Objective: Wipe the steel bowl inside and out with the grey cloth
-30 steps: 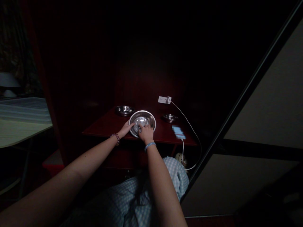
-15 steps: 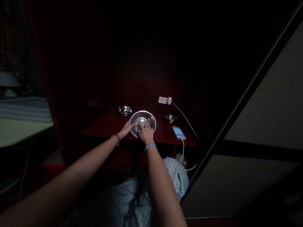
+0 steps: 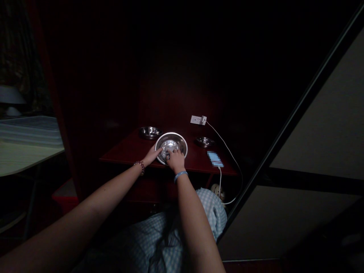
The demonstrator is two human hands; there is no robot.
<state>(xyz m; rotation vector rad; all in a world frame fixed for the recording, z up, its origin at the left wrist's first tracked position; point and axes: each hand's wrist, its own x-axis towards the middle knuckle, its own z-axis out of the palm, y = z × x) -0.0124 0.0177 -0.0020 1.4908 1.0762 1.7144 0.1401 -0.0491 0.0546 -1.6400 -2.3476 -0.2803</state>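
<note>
Large steel bowl [image 3: 172, 141], one; at the front edge of the red-brown shelf [image 3: 122, 151], between the hands, mouth tipped toward the wearer; whether its base bears on the shelf cannot be told.

Left hand [image 3: 152, 155], with beaded bracelet [image 3: 141, 167]; closed on the bowl's left side, thumb over the rim and lying inside, the other fingers hidden behind the wall. Right hand [image 3: 176, 161], with blue wristband [image 3: 181, 175]; reaching over the near rim, fingers partly curled within the bowl; a small dark patch by the fingertips, too dim to identify; whether these fingers grip anything or merely touch the metal cannot be told.

Change over the last second: next to none; bowl, hands and neighbouring pieces keep their places, bar a very slight shift of the whole view; meaning, as judged, that the work at the bowl's inside goes on, the left hand steadying.

Also on the shelf: shallow steel bowl [image 3: 150, 132], behind and to the left; smaller steel dish [image 3: 204, 141], to the right; phone [image 3: 215, 159], screen blurred out, joined to white cable [image 3: 225, 143]; plug [image 3: 203, 120] in the wall socket [image 3: 195, 120] above.
</note>
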